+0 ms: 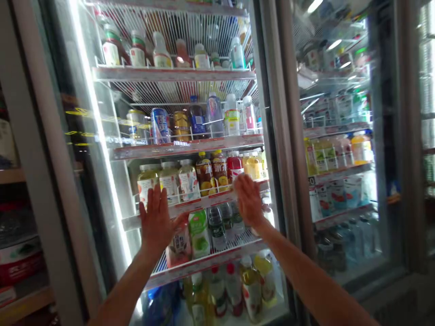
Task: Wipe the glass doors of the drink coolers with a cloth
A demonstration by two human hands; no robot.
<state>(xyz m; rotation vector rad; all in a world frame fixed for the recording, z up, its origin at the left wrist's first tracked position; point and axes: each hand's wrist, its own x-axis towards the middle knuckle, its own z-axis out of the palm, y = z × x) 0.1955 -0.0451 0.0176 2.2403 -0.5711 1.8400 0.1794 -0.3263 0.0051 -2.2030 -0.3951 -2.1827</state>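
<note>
My left hand (pixel 157 224) is raised with its fingers spread and holds nothing. It is in front of a drinks fridge, overlapping the shelf with pale-labelled bottles (pixel 188 181) and, below, a pink carton (pixel 179 246). My right hand (pixel 249 201) is stretched out flat, slightly blurred, with nothing visible in it. It appears before the shelf edge, just below a red bottle (pixel 235 165) and yellow bottles (pixel 253 166). Between my hands stand dark bottles with yellow caps (pixel 205 174) and a green carton (pixel 199 233). Whether either hand touches anything, I cannot tell.
Wire shelves (pixel 176 74) hold several rows of bottles and cans. Reflections cross the fridge front on the left. A thick metal frame (pixel 288 136) separates this fridge from another glass-fronted one with bottles (pixel 335 154) on the right. Shelves with packages (pixel 20 253) stand at the left.
</note>
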